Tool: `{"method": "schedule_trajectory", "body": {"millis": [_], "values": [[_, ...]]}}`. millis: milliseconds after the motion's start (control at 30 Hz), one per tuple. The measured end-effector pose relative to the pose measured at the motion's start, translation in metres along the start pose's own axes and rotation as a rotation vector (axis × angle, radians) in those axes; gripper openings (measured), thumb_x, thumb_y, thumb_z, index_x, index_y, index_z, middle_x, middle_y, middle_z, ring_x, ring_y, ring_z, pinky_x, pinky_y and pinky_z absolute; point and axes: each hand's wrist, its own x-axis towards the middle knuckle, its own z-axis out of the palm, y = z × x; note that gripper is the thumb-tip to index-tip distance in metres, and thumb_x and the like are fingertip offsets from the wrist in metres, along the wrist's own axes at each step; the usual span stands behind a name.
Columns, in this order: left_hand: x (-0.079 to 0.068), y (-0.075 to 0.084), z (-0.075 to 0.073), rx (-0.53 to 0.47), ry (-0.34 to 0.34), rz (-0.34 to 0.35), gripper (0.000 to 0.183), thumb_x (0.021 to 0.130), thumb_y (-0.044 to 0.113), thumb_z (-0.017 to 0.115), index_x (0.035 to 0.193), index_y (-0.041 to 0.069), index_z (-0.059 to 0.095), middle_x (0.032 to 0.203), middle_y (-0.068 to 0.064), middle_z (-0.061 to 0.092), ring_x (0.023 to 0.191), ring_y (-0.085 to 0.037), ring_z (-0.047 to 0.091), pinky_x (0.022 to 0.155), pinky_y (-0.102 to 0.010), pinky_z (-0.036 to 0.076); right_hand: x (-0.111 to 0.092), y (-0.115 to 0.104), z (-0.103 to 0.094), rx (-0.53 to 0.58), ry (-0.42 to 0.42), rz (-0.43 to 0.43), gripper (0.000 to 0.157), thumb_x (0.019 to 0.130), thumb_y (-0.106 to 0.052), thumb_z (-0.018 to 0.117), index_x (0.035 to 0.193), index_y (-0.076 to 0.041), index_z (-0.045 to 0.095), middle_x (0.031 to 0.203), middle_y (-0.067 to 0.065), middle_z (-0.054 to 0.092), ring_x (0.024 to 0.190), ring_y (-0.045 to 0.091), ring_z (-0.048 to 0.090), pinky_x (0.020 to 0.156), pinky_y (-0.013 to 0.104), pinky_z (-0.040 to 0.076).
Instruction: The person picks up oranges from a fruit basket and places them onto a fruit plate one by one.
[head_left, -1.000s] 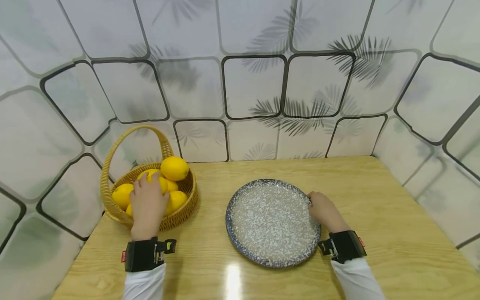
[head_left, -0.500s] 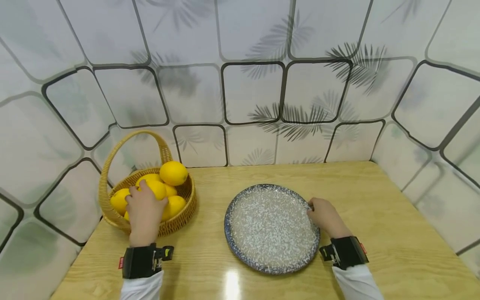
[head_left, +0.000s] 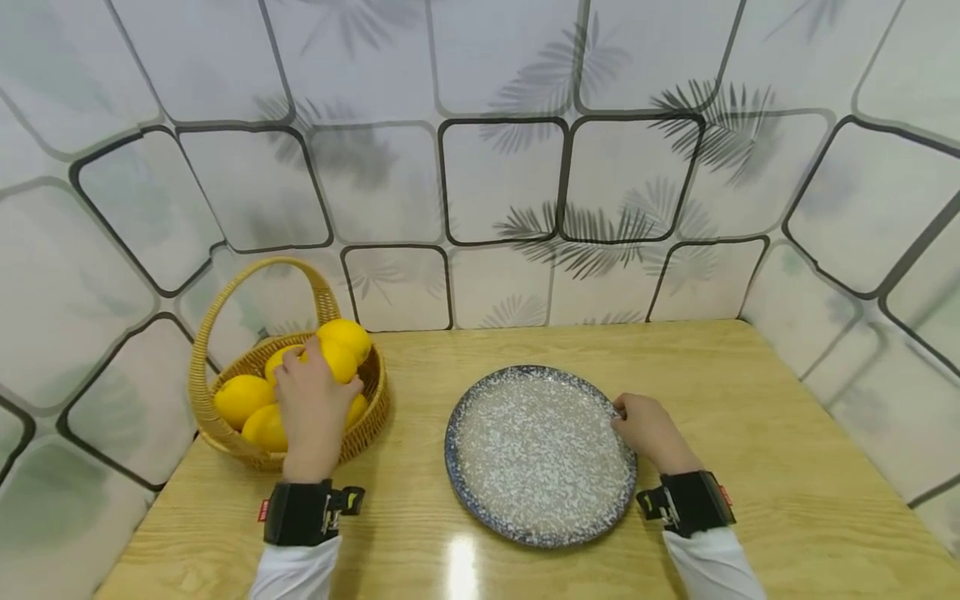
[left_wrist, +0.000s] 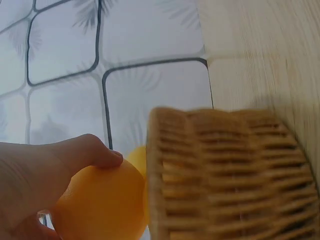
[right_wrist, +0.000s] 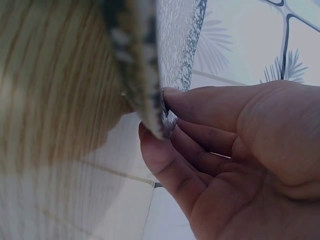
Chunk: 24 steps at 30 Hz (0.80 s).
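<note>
My left hand [head_left: 311, 408] is over the wicker basket [head_left: 369, 429] at the left and grips a yellow lemon [head_left: 339, 360]. In the left wrist view, the thumb lies across the top of that lemon [left_wrist: 100, 205], beside the woven basket wall [left_wrist: 230, 175]. Other lemons [head_left: 243, 400] fill the basket; my hand covers some of them. At the right, my right hand [head_left: 651, 429] holds the edge of a round speckled grey plate [head_left: 543, 458] with a dark blue rim. The right wrist view shows thumb and fingers pinching the plate's rim [right_wrist: 150, 100].
The basket's tall arched handle [head_left: 201, 358] rises on its left and back side. A light wooden table [head_left: 420, 517] carries basket and plate. Patterned wall covering [head_left: 502, 183] stands along the back and both sides.
My left hand has moved right and slightly up with the lemon, uncovering more of the lemons at the basket's front left. The right hand stays at the plate's edge.
</note>
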Motion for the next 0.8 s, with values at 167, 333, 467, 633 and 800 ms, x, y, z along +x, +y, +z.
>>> {"method": "schedule_trajectory", "body": {"millis": [167, 333, 467, 633, 800], "values": [[0.006, 0.028, 0.019, -0.018, -0.004, 0.127, 0.077, 0.082, 0.022, 0.082, 0.144, -0.005, 0.044, 0.135, -0.037, 0.048, 0.117, -0.055, 0.049, 0.101, -0.061, 0.044, -0.003, 0.003, -0.005, -0.007, 0.02, -0.004, 0.032, 0.096, -0.004, 0.059, 0.121, 0.016, 0.06, 0.108, 0.03, 0.068, 0.095, 0.038, 0.066, 0.08, 0.05, 0.055], [0.005, 0.052, 0.038, -0.005, -0.055, 0.238, 0.075, 0.079, 0.025, 0.085, 0.14, -0.001, 0.049, 0.133, -0.032, 0.053, 0.116, -0.05, 0.055, 0.101, -0.055, 0.047, -0.009, 0.004, -0.009, 0.005, -0.009, 0.0, 0.033, 0.097, -0.005, 0.059, 0.122, 0.017, 0.059, 0.108, 0.03, 0.068, 0.094, 0.037, 0.066, 0.077, 0.047, 0.056], [0.004, 0.069, 0.048, -0.019, -0.074, 0.302, 0.074, 0.077, 0.025, 0.087, 0.137, 0.001, 0.052, 0.131, -0.03, 0.056, 0.115, -0.048, 0.057, 0.098, -0.053, 0.051, -0.008, 0.002, -0.01, 0.008, 0.0, -0.023, 0.031, 0.098, -0.004, 0.059, 0.121, 0.016, 0.059, 0.108, 0.03, 0.067, 0.093, 0.036, 0.066, 0.076, 0.047, 0.055], [-0.002, 0.083, 0.06, -0.083, -0.14, 0.332, 0.073, 0.077, 0.023, 0.086, 0.138, 0.002, 0.053, 0.132, -0.028, 0.056, 0.115, -0.046, 0.057, 0.097, -0.052, 0.052, -0.005, -0.001, -0.006, -0.007, -0.007, -0.03, 0.031, 0.098, -0.004, 0.059, 0.123, 0.015, 0.059, 0.109, 0.028, 0.067, 0.095, 0.036, 0.066, 0.077, 0.048, 0.055], [-0.01, 0.094, 0.069, -0.212, -0.273, 0.332, 0.074, 0.077, 0.02, 0.086, 0.141, 0.003, 0.053, 0.134, -0.026, 0.057, 0.115, -0.042, 0.058, 0.097, -0.05, 0.053, -0.003, -0.005, -0.002, -0.013, -0.03, -0.056, 0.031, 0.097, -0.005, 0.061, 0.123, 0.014, 0.06, 0.107, 0.026, 0.068, 0.093, 0.034, 0.066, 0.077, 0.046, 0.055]]}}
